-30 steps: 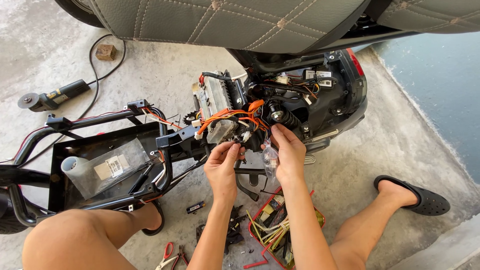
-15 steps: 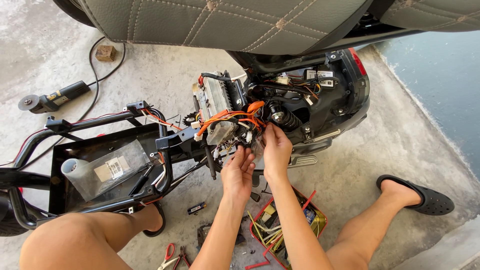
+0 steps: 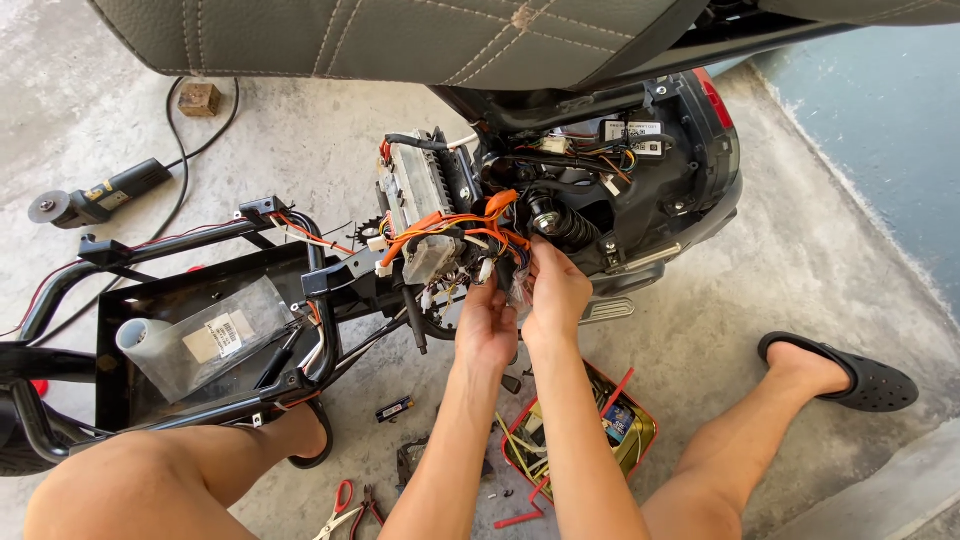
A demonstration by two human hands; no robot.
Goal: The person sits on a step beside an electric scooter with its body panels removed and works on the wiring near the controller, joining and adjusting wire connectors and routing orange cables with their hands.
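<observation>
Head view, looking down between a squatting person's bare knees at an opened electric scooter on a concrete floor.

At the centre of the frame, both hands meet at a wire bundle (image 3: 470, 235) of orange cables and small white connectors, which spills from the open body (image 3: 640, 190) under the raised grey seat (image 3: 400, 40). The left hand (image 3: 487, 325) is curled, fingertips pinched on connectors at the bundle's lower edge. The right hand (image 3: 556, 295) touches it, fingers closed around what seems to be a small clear bag or wrapped connector; the glare makes this hard to tell. The hands sit close together, likely so one steadies the wires while the other works them.

Just left of the bundle stands one finned silver controller box (image 3: 420, 190). At left, the black frame (image 3: 200, 300) cradles one clear plastic packet (image 3: 205, 340).

Tools lie within reach: one red tray (image 3: 640, 435) of wires at lower centre, one pair of red-handled pliers (image 3: 340, 505) at the bottom edge, one angle grinder (image 3: 95, 200) at upper left, its cord looping past one wooden block (image 3: 199, 99).

One black sandal (image 3: 850, 375) shows at right.
</observation>
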